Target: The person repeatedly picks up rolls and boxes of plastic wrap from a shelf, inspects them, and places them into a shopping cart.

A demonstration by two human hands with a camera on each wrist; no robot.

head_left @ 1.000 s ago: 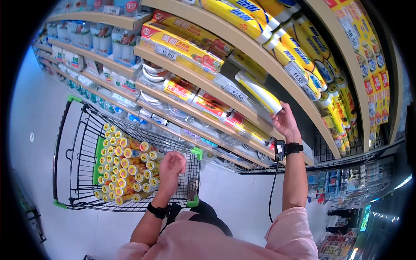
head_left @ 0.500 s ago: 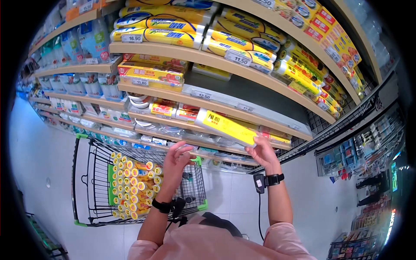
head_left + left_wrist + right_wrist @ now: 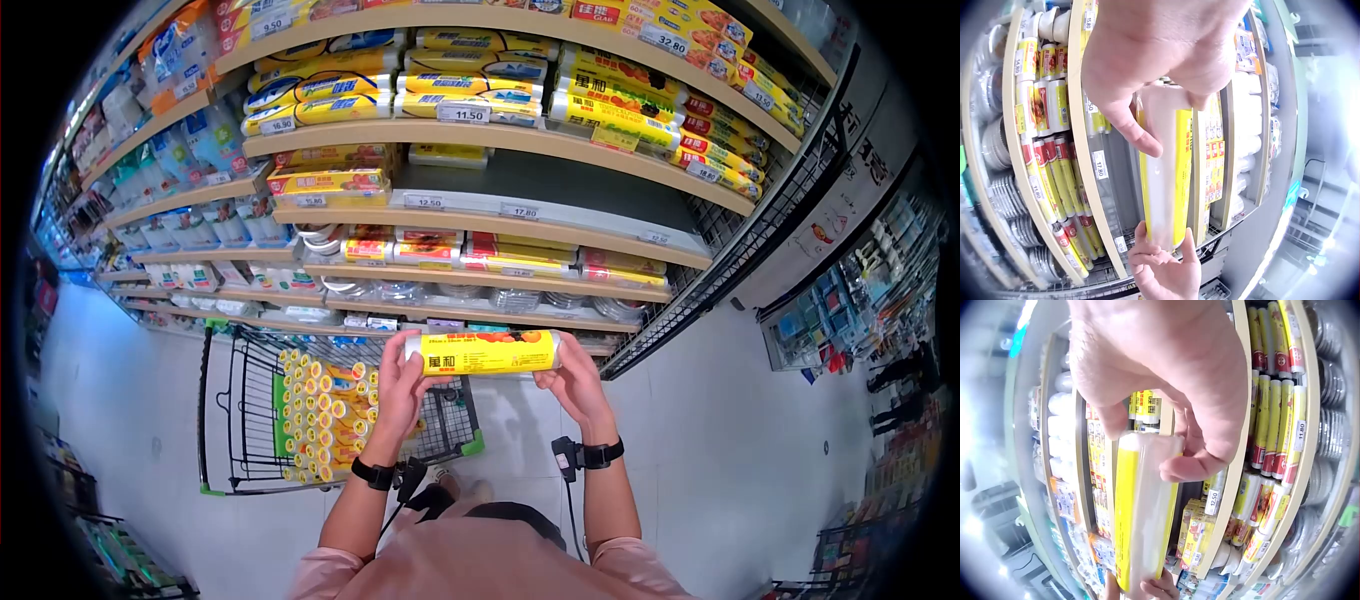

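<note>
A white roll of plastic food bags [image 3: 490, 353] with a yellow printed label is held level in front of the body, above the cart's near right end. My left hand [image 3: 400, 378] grips its left end, thumb on the near side. The opposite end is in the fingers of my right hand [image 3: 580, 388]. In the left wrist view the roll [image 3: 1165, 175] runs from the left hand [image 3: 1166, 53] down to the right hand [image 3: 1166, 272]. The right wrist view shows the roll's clear-wrapped white side [image 3: 1147, 506] beside the yellow label.
A black wire shopping cart [image 3: 204, 420] with green corners stands at lower left, holding many upright yellow-and-white rolls [image 3: 325, 415]. Ahead are curved shelves with yellow rolls [image 3: 470, 85], boxes [image 3: 330, 185] and price tags. One dark shelf board [image 3: 570, 190] shows bare. Grey floor [image 3: 690, 430] lies to the right.
The right hand has brought the roll from the shelf leftward and down before the body. The left hand has risen from over the cart and taken hold of its left end.
</note>
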